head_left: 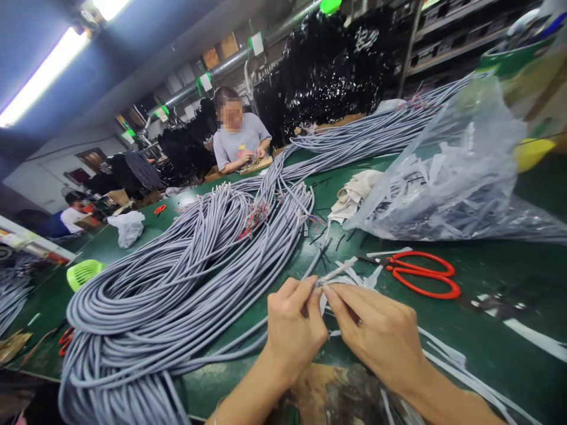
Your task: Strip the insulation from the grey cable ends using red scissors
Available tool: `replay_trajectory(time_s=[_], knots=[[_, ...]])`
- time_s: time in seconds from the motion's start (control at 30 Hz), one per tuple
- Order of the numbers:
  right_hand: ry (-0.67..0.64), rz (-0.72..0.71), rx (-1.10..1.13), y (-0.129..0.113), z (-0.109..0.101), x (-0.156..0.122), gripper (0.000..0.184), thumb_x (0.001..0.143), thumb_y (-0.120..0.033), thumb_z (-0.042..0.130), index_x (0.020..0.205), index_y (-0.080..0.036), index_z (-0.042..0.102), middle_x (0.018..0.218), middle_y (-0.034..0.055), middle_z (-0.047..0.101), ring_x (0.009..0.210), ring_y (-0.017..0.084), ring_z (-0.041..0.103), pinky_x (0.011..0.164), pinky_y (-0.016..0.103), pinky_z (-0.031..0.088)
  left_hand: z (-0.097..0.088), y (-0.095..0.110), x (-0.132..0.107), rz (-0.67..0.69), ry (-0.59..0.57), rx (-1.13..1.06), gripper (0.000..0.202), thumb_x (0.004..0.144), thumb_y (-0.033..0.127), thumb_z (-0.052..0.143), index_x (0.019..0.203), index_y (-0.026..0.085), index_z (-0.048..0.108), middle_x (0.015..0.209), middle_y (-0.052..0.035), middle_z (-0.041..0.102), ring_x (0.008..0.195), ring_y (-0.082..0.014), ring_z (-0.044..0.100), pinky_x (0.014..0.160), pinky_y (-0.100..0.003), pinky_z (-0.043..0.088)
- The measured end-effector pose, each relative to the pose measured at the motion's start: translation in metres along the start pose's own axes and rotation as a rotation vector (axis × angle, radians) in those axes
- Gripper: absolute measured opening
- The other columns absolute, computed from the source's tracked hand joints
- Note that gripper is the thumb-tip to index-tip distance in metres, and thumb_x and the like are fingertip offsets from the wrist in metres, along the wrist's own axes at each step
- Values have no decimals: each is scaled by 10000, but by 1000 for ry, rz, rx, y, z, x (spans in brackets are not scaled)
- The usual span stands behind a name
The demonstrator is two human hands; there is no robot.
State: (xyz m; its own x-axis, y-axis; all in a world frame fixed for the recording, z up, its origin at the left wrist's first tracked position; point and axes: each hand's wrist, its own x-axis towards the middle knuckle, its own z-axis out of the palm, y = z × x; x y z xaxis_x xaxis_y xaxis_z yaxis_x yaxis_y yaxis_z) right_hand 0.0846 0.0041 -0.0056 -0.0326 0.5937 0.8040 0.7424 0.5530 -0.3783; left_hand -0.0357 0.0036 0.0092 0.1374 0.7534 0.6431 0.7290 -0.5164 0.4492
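Observation:
Both my hands meet at the stripped end of a grey cable, whose whitish, frayed tip points up and to the right. My left hand is closed in a pinch on the cable just below this end. Right beside it, my right hand pinches the same spot with thumb and forefinger; the exact contact is partly hidden by the fingers. To the left lies a large coiled bundle of grey cables, with bare coloured wires at some ends. Red-handled scissors rest just beyond my right hand.
On the green table stands a clear plastic bag of white scraps, beside a crumpled cloth. White strips lie at right, near a dark cutting tool. A co-worker sits across the table. A green basket is at left.

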Motion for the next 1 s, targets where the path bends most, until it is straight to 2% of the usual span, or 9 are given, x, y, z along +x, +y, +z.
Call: replay_trajectory(time_s=[0.1,0.3,0.47,0.53,0.6,0.7,0.8,0.9,1.0], knots=[[6,-17,30,-2,0,1,329,903,-230,393,652,-176,599,581,28,658,500,118,599,534,212,403,-2,1,2,-35,0,-55,244,830,143,473,875,133,713,615,-50,631,478,-104,532,449,-198,429],[-193,286,357,-7,-4,8,454,906,-407,333,572,-196,558,443,-14,541,358,94,450,397,208,359,-7,2,6,-21,115,-164,186,812,166,539,874,134,711,632,-44,654,474,-101,528,445,-200,439],[-272,426,472,1,-2,8,532,865,-530,338,532,-182,561,441,2,543,382,113,477,376,214,364,-4,3,2,101,162,-66,188,796,118,531,857,106,709,603,-51,634,497,-111,562,482,-198,465],[-223,370,399,1,-2,7,496,878,-475,358,539,-181,568,476,9,581,394,111,500,390,211,371,-3,4,1,139,140,-18,207,804,114,509,854,93,709,585,-58,621,507,-122,564,493,-207,465],[-105,249,240,-4,-3,4,409,894,-352,383,595,-178,602,546,21,631,435,111,543,446,212,394,-1,4,2,126,102,-6,229,810,123,491,856,89,713,567,-57,605,480,-121,538,456,-210,437],[88,-38,94,-21,-7,-1,330,884,-213,407,628,-193,613,504,9,607,436,105,545,464,230,373,5,-1,8,-9,6,-10,217,787,128,517,808,115,732,535,-37,586,442,-111,503,421,-209,391],[186,-354,247,-31,-10,-3,362,898,-167,348,662,-212,619,429,-18,552,406,100,516,441,241,347,11,-7,14,-183,-87,-42,171,742,115,577,704,142,742,512,-27,603,463,-119,530,460,-216,410],[84,-129,204,-20,-11,0,257,878,-150,425,705,-180,613,566,21,633,506,115,583,543,233,419,11,-10,15,-347,-12,-202,136,745,171,612,729,136,742,580,-46,663,504,-131,570,489,-223,443],[-3,47,123,0,-9,4,288,894,-240,430,675,-182,608,606,34,652,496,124,587,517,232,415,5,-7,14,-425,72,-340,146,746,221,625,757,135,742,608,-47,679,504,-130,575,480,-222,454]])
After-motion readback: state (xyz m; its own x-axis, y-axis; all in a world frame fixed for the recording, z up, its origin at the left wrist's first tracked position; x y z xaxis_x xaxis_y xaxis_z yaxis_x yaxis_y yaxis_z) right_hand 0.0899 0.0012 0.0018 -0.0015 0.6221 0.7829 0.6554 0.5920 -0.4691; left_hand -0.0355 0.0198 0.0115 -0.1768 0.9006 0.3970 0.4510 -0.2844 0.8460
